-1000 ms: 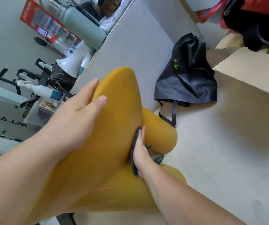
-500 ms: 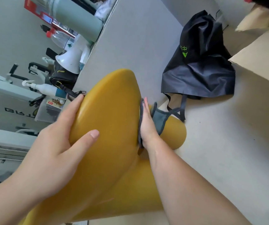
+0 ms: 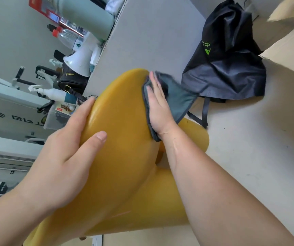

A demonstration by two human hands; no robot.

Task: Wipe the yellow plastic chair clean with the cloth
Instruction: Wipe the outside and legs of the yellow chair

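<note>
The yellow plastic chair (image 3: 123,139) fills the middle of the head view, its smooth curved shell turned toward me. My left hand (image 3: 66,153) grips the shell's left edge, thumb on the front and fingers wrapped behind. My right hand (image 3: 157,103) lies flat on the grey cloth (image 3: 177,100) and presses it against the upper right edge of the shell. Part of the cloth hangs loose past my fingers to the right.
A black bag (image 3: 229,55) with green print lies on the pale floor to the upper right, beside a cardboard box (image 3: 289,50). On the left stand a grey partition panel (image 3: 151,32), a white megaphone (image 3: 79,59), a spray bottle (image 3: 50,93) and other clutter.
My right hand has slid the cloth upward along the chair's right edge, from low on the shell to near its top. My left hand has shifted lower down the left edge.
</note>
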